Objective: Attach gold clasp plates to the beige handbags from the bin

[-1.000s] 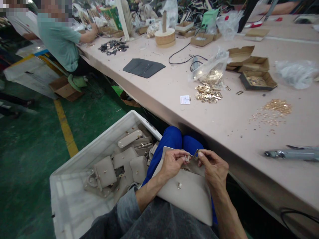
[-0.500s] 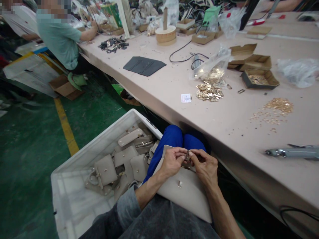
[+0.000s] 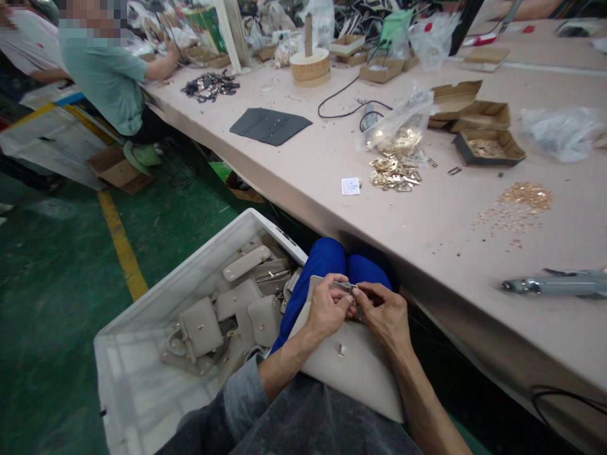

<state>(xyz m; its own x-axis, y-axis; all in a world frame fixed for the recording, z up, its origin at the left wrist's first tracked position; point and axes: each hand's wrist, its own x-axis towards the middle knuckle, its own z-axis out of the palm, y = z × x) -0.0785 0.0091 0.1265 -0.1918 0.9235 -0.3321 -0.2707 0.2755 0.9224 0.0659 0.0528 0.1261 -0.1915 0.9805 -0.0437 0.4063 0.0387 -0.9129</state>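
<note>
A beige handbag (image 3: pixel 353 366) lies across my lap, with a small metal turn-lock (image 3: pixel 341 350) on its front panel. Over its far edge, my left hand (image 3: pixel 327 308) is closed, thumb and fingers pinching a small metal fitting (image 3: pixel 347 287). My right hand (image 3: pixel 386 314) meets it from the other side, its thumb and forefinger closed on the same fitting. Fingers cover most of that piece, so its exact shape is hidden. To the left, a white plastic crate (image 3: pixel 142 373) holds several beige bags (image 3: pixel 202 325).
On the table (image 3: pixel 427 234) lie gold metal plates (image 3: pixel 396 174), small gold pieces (image 3: pixel 528 196), a grey powered screwdriver (image 3: pixel 550 286), an open carton (image 3: pixel 488 148) and a dark sheet (image 3: pixel 270 125). A co-worker (image 3: pixel 102 76) sits at the far left. The table edge runs close beside my knees.
My right hand has shifted slightly left, and the fitting has turned between my fingers. The whole view has moved a little; the handbag stays on my lap.
</note>
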